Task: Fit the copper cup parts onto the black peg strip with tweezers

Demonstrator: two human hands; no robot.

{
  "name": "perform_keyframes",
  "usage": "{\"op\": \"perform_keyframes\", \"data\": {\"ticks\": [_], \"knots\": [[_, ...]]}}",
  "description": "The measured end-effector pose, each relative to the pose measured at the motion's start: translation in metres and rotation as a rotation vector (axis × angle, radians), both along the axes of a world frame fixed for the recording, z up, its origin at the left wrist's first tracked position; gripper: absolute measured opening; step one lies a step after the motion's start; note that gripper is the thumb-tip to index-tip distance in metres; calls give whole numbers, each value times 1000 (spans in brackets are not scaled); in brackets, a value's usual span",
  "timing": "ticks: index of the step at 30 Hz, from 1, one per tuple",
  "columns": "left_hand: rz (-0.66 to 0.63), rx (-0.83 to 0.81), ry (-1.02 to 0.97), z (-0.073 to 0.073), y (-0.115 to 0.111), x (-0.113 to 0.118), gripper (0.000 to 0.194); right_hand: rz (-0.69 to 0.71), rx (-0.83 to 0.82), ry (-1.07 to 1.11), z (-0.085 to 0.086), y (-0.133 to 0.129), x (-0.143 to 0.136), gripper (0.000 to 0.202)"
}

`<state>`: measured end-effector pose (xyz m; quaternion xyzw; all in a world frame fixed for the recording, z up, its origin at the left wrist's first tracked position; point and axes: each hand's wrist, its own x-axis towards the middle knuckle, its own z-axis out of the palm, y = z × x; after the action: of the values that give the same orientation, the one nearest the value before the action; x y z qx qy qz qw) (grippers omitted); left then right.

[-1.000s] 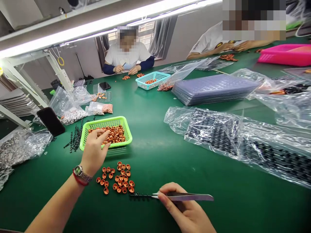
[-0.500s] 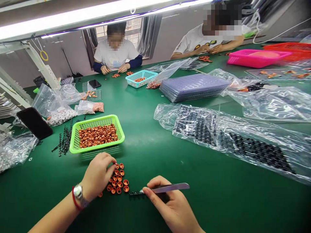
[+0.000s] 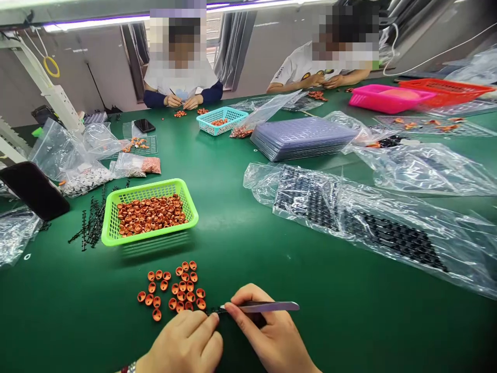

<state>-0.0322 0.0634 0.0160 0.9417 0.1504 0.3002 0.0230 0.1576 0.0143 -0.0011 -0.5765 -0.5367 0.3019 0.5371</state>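
Note:
My right hand (image 3: 272, 331) grips a pair of metal tweezers (image 3: 267, 306) between thumb and fingers, the tips pointing left. At those tips lies a small black plastic strip (image 3: 214, 311) with short side prongs. My left hand (image 3: 184, 342) is closed over the strip's left end, fingers curled; its thumb and what lies beneath are hidden. Just beyond the left hand, small orange cups (image 3: 182, 286) with dark holes are spread on the green table (image 3: 240, 248) in two loose clusters.
A green basket (image 3: 190, 207) of orange cups stands beyond, with black strips (image 3: 91, 223) to its left. Bagged black strips (image 3: 357, 217) lie at right, below stacked clear trays (image 3: 298, 137). A phone (image 3: 33, 191) leans at far left. Two people work across the table.
My left hand has moved from the orange cups down and right to the black strip, uncovering more cups. My right hand stays there with the tweezers. The view has shifted slightly.

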Motion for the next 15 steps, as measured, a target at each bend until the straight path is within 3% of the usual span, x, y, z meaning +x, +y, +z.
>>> {"op": "perform_keyframes", "data": {"ticks": [6, 9, 12, 15], "knots": [[17, -8, -19, -2, -2, 3, 48, 25, -13, 69, 1, 1, 1, 36], [-1, -68, -51, 4, 0, 1, 43, -7, -23, 119, 5, 4, 3, 36], [17, -297, -104, 16, -1, -2, 30, -37, -15, 175, 10, 4, 7, 35], [125, -697, -122, 21, -9, -4, 14, -23, 76, 259, 12, -6, 11, 30]]}}
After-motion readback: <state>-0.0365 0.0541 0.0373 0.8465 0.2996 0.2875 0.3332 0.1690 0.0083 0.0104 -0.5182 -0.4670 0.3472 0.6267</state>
